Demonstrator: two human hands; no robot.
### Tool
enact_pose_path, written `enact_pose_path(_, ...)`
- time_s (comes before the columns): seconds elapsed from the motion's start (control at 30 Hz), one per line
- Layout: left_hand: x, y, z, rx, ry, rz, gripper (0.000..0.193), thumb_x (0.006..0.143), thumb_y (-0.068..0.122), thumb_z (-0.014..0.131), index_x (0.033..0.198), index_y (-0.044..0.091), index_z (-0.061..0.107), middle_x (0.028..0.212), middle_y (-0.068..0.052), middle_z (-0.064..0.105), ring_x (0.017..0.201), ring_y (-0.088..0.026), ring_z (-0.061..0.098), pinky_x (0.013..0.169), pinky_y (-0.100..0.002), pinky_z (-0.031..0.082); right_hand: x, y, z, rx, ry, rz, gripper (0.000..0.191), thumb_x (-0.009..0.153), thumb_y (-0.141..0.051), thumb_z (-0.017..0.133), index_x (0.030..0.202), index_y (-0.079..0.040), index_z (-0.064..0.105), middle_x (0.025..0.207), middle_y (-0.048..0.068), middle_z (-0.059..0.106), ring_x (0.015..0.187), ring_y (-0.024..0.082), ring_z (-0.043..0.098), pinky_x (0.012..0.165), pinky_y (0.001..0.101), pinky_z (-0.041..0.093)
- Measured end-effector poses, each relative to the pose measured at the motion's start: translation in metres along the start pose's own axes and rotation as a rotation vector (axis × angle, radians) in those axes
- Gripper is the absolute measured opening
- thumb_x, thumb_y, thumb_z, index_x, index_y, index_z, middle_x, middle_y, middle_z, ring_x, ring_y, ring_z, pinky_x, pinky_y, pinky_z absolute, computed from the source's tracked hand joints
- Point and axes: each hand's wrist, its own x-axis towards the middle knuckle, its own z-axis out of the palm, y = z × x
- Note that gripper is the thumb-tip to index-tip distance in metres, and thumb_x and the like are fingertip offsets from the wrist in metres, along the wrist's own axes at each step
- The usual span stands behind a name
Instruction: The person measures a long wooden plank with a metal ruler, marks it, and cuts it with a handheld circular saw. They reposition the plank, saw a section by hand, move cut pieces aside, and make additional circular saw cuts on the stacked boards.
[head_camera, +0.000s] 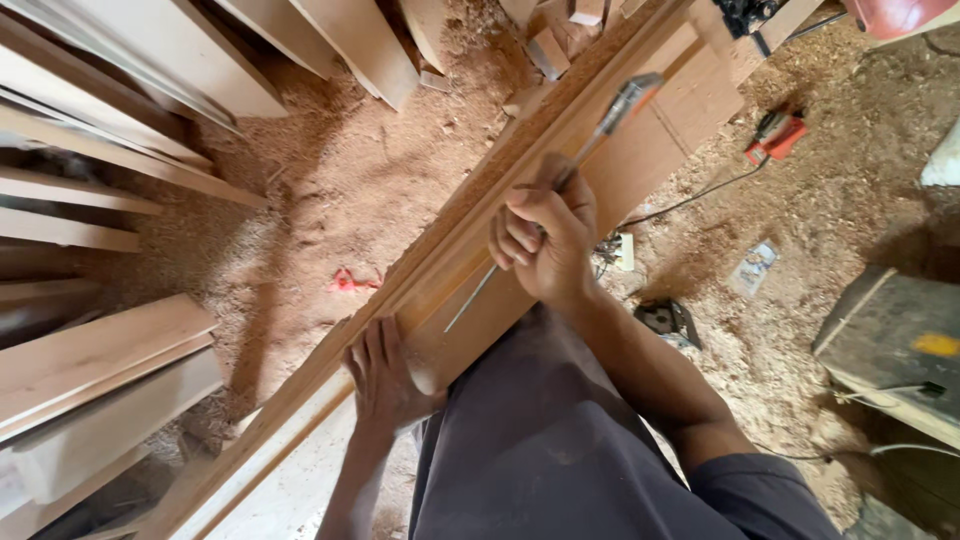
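A long wooden frame piece (470, 240) runs diagonally from lower left to upper right above the sawdust floor. My left hand (385, 375) lies flat on its edge near the lower middle, fingers spread along the wood. My right hand (545, 235) is closed around a thin metal tool (600, 130), a chisel or screwdriver with a grey and orange handle pointing up right. Its slim shaft slants down left, and the tip (450, 328) sits at the frame's surface just above my left hand.
Stacked planks (110, 110) fill the left side. Sawdust (340, 190) covers the floor. An orange power tool (775, 135) with a black cable lies at right, a dark tool (668, 320) near my right arm, a grey block (895, 345) far right.
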Motion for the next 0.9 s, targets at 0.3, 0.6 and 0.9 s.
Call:
enact_pose_path(0.3, -0.039, -0.073, -0.028, 0.052, 0.235, -0.015, 0.138, 0.034, 0.037, 0.094, 0.151, 0.001, 0.03, 0.146, -0.025, 0.039, 0.137, -0.042, 0.036, 0.117, -0.063, 0.026, -0.012, -0.044, -0.024, 0.072, -0.062, -0.138, 0.028, 0.106, -0.004, 0.049, 0.088, -0.018, 0.034, 0.053, -0.005, 0.029, 0.036, 0.006, 0.028, 0.032, 0.0254, 0.032)
enact_pose_path(0.6, -0.108, -0.036, 0.046, 0.422, 0.797, 0.003, 0.081, 0.091, 0.048, 0.079, 0.153, 0.012, 0.04, 0.144, -0.022, 0.05, 0.133, -0.04, 0.045, 0.111, -0.062, 0.039, -0.02, -0.128, -0.093, -0.241, -0.276, -0.511, 0.021, 0.104, -0.024, 0.042, 0.098, -0.014, 0.059, 0.061, -0.008, 0.046, 0.046, 0.005, 0.041, 0.035, 0.0233, 0.041)
enact_pose_path(0.9, -0.121, -0.032, 0.069, 0.522, 0.765, -0.175, 0.078, 0.102, 0.07, 0.064, 0.152, 0.013, 0.048, 0.139, -0.011, 0.064, 0.117, -0.024, 0.042, 0.101, -0.047, 0.03, -0.045, -0.158, -0.155, -0.062, -0.178, -0.492, 0.039, 0.101, -0.048, 0.052, 0.082, -0.015, 0.047, 0.071, -0.006, 0.047, 0.057, 0.003, 0.046, 0.062, 0.022, 0.041)
